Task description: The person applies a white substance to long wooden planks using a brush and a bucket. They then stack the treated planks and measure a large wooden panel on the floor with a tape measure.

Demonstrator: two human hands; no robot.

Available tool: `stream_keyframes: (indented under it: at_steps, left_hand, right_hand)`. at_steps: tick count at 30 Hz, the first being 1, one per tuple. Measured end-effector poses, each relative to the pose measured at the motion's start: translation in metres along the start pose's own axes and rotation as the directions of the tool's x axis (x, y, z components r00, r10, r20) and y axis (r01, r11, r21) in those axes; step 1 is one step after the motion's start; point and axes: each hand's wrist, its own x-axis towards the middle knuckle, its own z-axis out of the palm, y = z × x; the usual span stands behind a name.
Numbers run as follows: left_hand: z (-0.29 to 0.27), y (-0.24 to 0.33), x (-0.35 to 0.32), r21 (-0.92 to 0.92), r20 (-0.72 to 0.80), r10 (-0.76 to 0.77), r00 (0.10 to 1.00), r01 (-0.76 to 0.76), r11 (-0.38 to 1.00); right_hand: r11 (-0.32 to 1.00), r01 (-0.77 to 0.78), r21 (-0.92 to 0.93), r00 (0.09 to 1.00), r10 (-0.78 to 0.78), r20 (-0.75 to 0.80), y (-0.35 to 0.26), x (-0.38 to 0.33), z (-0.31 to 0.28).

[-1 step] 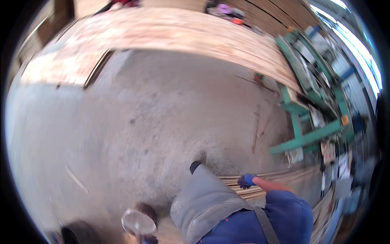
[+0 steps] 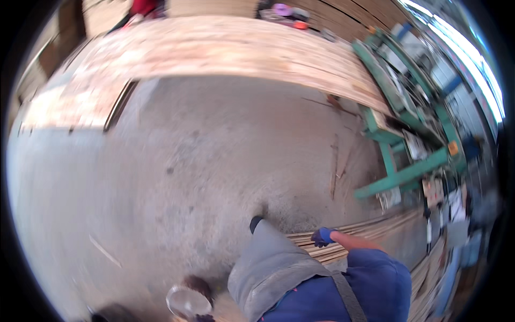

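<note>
My right hand (image 2: pixel 323 236), in a blue and dark work glove, hangs beside my grey apron (image 2: pixel 263 268). It is over a bundle of thin wooden strips (image 2: pixel 370 229), which runs off to the right. Blur hides its fingers, so I cannot tell whether it grips a strip. At the lower edge only a bit of my left hand (image 2: pixel 205 317) shows, in a dark glove. It is next to a round, pale container (image 2: pixel 188 301) with something brown behind its rim. Whether the left hand holds that container is hidden by the picture's edge.
Concrete floor (image 2: pixel 214 161) lies ahead, with a thin stick (image 2: pixel 105 250) on the left. Across the back stretches a long wooden panel (image 2: pixel 225 45). A green machine frame (image 2: pixel 402 180) stands at the right. A person in red (image 2: pixel 144 8) is partly visible at the far left.
The view has shifted slightly: the panel and floor sit lower in the picture, and the green machine a little further left. More of the person in red shows. My right hand has hardly moved.
</note>
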Motion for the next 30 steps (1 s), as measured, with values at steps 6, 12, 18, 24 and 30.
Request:
stream_keyframes:
  at_steps: [6, 12, 18, 24, 30]
  left_hand:
    - [0.284, -0.005, -0.076, 0.450, 0.131, -0.050, 0.990, -0.015, 0.893]
    - [0.603, 0.020, -0.103, 0.550, 0.485, -0.120, 0.866, -0.195, 0.812]
    - [0.942, -0.043, -0.127, 0.593, 0.764, -0.454, 0.458, -0.220, 0.774]
    - [1.145, -0.176, -0.198, 0.782, 0.612, -0.708, 0.353, -0.139, 0.607]
    - [1.214, -0.225, -0.228, 0.528, 0.760, -0.521, 0.390, 0.097, 0.844]
  right_hand:
    - [0.960, 0.084, 0.268, 0.980, -0.031, -0.195, -0.027, 0.000, -0.153]
    - [0.863, 0.499, 0.077, 0.744, -0.381, -0.549, -0.008, 0.074, -0.316]
    - [0.475, 0.481, 0.737, 0.796, 0.116, -0.594, -0.146, 0.007, -0.431]
    - [0.056, 0.558, 0.828, 0.786, 0.284, -0.549, -0.141, -0.006, -0.482]
    - [-0.378, 0.724, 0.577, 0.664, 0.607, -0.436, -0.035, -0.002, -0.623]
